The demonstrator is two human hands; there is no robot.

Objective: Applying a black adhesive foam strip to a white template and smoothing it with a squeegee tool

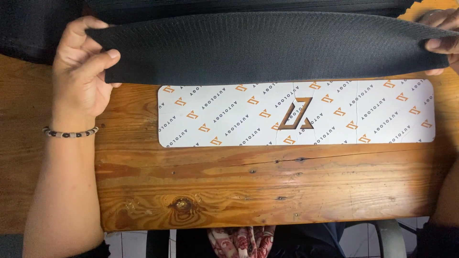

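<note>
Above the wooden counter (pixel 267 181), both hands, left (pixel 81 71) and right (pixel 444 38), pinch the black textured strip (pixel 267 48) taut; keeping it level over the white patterned backing sheet (pixel 229 119) seems wise.

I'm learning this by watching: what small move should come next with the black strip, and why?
Probably lower the black strip straight down onto the white patterned sheet. The left hand and right hand pinch its ends, stretched just above and parallel to the sheet, which matches it in length.
</note>
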